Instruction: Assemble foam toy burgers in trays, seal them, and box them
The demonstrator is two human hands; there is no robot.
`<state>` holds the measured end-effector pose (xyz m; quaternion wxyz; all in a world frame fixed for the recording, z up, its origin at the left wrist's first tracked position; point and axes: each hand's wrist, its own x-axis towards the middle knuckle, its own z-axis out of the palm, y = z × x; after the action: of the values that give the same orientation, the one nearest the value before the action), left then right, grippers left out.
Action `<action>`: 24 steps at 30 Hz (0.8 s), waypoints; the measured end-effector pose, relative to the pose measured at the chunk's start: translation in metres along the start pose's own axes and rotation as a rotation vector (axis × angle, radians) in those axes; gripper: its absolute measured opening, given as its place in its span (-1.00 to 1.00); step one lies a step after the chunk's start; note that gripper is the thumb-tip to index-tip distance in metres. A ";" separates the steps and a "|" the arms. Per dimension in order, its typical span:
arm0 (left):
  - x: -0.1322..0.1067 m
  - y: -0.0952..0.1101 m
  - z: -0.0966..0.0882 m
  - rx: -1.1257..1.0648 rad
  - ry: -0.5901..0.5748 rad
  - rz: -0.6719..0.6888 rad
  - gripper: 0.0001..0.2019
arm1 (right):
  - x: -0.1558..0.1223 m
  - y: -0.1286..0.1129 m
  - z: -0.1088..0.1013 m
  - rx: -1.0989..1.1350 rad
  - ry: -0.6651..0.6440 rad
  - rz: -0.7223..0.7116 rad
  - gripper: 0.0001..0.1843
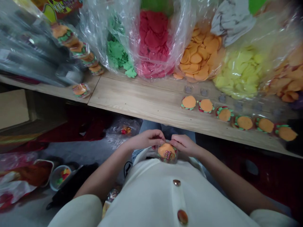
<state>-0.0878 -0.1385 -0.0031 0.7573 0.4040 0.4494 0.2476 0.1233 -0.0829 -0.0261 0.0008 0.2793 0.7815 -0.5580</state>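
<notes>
Wood-grain bench [139, 94] running across the upper half, edge sloping down toward the right. Far left: grey plastic-wrapped bundle [30, 50], contents too blurred to read. Lower left, below bench level: round tub [53, 183] with red, yellow and green bits [64, 173] inside. Next, line of clear-packed mini burgers [82, 52] slanting down onto the bench, plus 1 loose packed burger [80, 90] near the front edge.

Continuing right along the back: green leaf-shaped pieces [118, 53], then red pieces [155, 34], all bagged in clear plastic. In front, below the bench edge: left hand [155, 138] gripping the top left of a clear burger pack [167, 152], right hand [183, 144] pinching the top right, both closed on it. Held against a white shirt [156, 192], printed label [169, 155] showing. Can't read the print.

Further right on the bench: orange rounds [199, 60], yellow pieces [245, 71], more orange pieces [290, 75] at far right, all behind plastic. Ahead of those, near the front edge: row of 6 assembled burgers [245, 122], bun-like orange tops, green and red edging, curving down right.
</notes>
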 end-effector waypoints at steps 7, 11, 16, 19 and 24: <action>-0.004 -0.014 0.005 0.058 0.118 0.020 -0.80 | -0.012 0.008 0.017 0.295 0.142 0.138 -0.65; -0.014 -0.005 0.003 0.136 0.099 0.019 -0.83 | -0.015 0.008 0.022 0.332 0.130 0.108 -0.64; -0.013 0.013 0.002 0.309 -0.025 0.015 -0.68 | -0.004 0.002 0.010 0.273 0.094 -0.017 -0.68; -0.003 0.011 0.005 0.348 0.050 0.061 -0.50 | 0.005 -0.003 0.001 0.276 0.116 0.009 -0.69; 0.014 0.000 0.008 0.058 0.281 -0.050 -0.47 | 0.009 0.001 0.003 0.345 0.317 0.121 -0.64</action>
<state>-0.0739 -0.1313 -0.0080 0.6811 0.3755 0.5678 0.2696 0.1154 -0.0810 -0.0313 -0.1360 0.4055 0.6468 -0.6315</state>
